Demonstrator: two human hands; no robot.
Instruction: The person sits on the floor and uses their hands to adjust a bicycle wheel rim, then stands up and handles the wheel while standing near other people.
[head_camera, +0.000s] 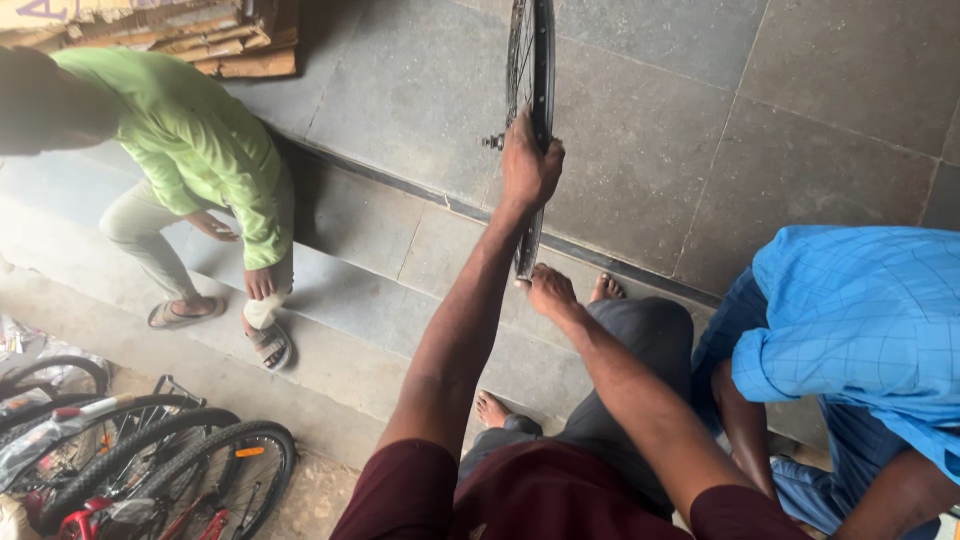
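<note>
Bicycles (150, 460): two or more, parked lower left. Seated person, green shirt (200, 140): one. Wheel rim (533, 100): one, upright on stone floor (700, 130). Left hand (528, 165): grip clamped on rim edge. Right hand (550, 292): touching rim bottom, closure unclear. Person, blue shirt (860, 320): one.

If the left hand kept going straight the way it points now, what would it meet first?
The left hand already grips the bicycle wheel rim. Straight on lie more rim and spokes, then probably the stone floor; depth is unclear.
</note>
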